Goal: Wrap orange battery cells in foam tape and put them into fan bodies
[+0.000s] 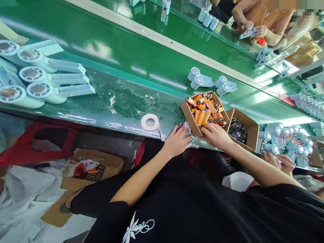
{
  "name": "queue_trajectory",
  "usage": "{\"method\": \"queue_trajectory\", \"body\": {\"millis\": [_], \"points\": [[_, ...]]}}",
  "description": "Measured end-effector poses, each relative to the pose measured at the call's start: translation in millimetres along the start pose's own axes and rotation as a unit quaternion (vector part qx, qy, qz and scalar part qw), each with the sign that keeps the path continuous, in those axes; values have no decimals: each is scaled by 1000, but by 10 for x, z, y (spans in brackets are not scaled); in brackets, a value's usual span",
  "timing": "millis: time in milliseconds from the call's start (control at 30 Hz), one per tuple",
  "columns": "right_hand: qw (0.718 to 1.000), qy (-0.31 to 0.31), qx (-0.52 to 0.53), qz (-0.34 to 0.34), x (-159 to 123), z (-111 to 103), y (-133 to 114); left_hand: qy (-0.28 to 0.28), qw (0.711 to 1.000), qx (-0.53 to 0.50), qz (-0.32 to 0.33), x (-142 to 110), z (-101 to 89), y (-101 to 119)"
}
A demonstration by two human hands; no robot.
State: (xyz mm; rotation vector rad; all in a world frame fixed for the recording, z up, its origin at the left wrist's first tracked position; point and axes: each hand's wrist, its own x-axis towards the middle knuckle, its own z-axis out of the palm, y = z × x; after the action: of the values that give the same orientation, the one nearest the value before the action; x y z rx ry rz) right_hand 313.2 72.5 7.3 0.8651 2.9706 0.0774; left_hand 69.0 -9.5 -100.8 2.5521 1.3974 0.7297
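Note:
My left hand [176, 142] lies at the near edge of the green bench, fingers apart and touching crumpled clear plastic [187, 130]. Right of it, my right hand [217, 136] reaches over the near corner of a small cardboard box [191, 120]. Its fingers are bent together against the box's rim and contents, and what they grip, if anything, is hidden. Orange battery cells [209, 106] with wires fill this box. A second cardboard box [250, 133] with dark small parts stands beside my right forearm. A roll of white tape [150, 122] lies left of my left hand, its loose end hanging down.
Light-blue fan-like housings [47, 76] cluster at the left; others [198, 81] stand beyond the box. Lit housings [286, 135] crowd the right, near a co-worker's hands [278, 162]. Across the green belt [141, 50], another person handles a part. Below left sits an open carton [101, 162].

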Motion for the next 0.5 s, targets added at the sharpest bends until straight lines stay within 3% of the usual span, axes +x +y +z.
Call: {"method": "queue_trajectory", "body": {"millis": [133, 367, 500], "points": [[988, 103, 110, -18, -30, 129, 96, 37, 999, -4, -13, 88, -4, 83], [966, 64, 239, 73, 127, -243, 401, 69, 995, -62, -16, 70, 58, 125], [952, 149, 227, 140, 202, -307, 530, 67, 993, -94, -21, 122, 62, 127]]}}
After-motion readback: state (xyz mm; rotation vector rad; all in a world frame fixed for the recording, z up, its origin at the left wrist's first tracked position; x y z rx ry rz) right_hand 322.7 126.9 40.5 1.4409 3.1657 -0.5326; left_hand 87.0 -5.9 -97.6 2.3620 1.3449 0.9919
